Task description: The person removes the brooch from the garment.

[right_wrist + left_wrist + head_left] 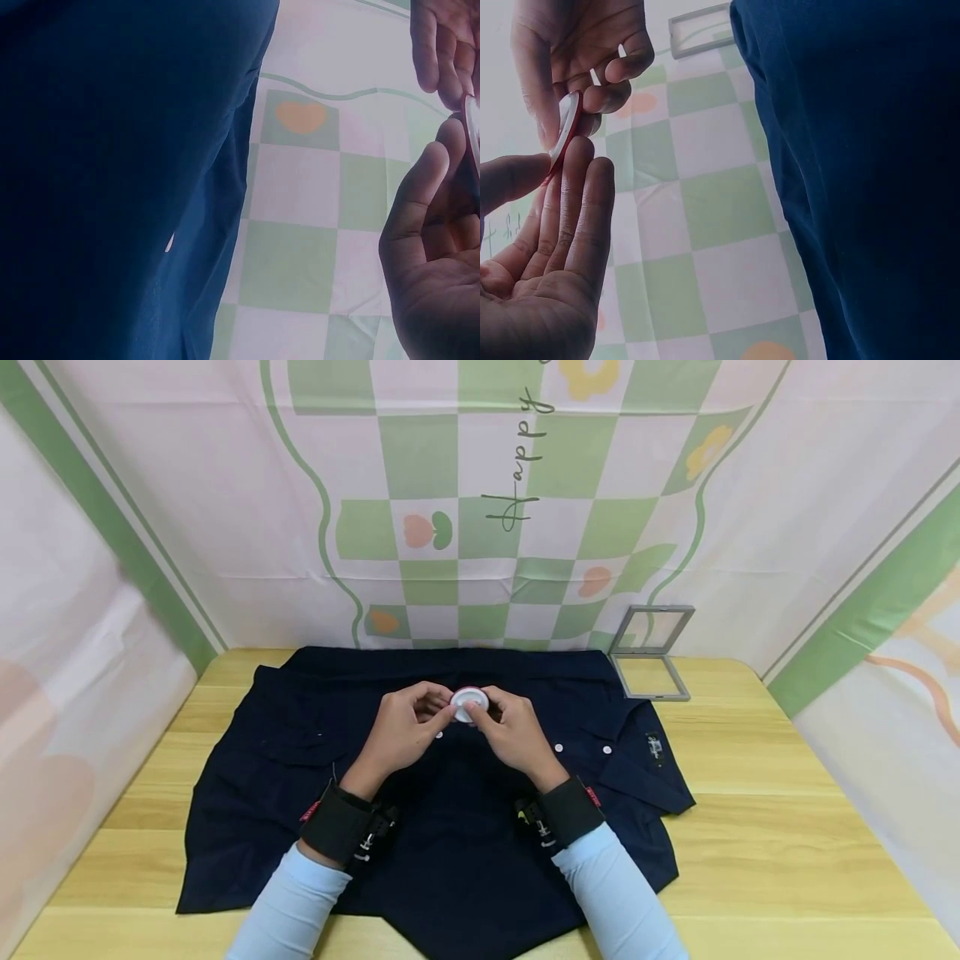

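Above the dark navy shirt (pixel 457 877), both hands hold a small round disc (pixel 469 695), white on its face with a red rim. My left hand (pixel 402 731) pinches its left edge between thumb and fingers. The right hand (pixel 516 732) grips the other side, its thumb lying across the white face. Seen edge-on in the left wrist view, the disc (pixel 568 127) looks thin, and its red side faces away from the thumbs. In the right wrist view the disc (pixel 472 131) is cut off by the frame edge.
The shirt lies spread sideways over the wooden table (pixel 772 793), its collar label (pixel 656 749) at the right. White buttons (pixel 558 748) show on it. A grey hinged clear case (pixel 682 681) stands opened at the back right, by the patterned cloth backdrop (pixel 427 460).
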Demonstrator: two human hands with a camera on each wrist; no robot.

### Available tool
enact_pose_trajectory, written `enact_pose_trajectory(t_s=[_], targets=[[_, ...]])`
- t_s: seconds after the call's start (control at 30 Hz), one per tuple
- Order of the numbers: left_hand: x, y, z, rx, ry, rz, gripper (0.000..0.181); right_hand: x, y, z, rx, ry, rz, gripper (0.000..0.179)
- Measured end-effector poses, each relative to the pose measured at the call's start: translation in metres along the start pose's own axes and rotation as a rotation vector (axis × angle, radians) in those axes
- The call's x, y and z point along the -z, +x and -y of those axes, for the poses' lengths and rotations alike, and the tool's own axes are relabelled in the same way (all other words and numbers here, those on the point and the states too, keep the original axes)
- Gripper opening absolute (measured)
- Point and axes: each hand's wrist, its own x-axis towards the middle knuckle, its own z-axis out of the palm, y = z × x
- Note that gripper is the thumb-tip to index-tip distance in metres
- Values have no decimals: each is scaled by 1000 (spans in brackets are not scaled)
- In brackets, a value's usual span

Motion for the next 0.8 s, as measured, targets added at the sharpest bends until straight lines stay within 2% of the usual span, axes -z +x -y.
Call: enact_pose_trajectory(t_s=[0.47,0.8], targets=[[-1,1,2,-12,-25,2,15,3,0,-1,-28,11,42,23],[-1,2,4,1,-36,-11,15,6,2,-3,-16,-6,85,23]])
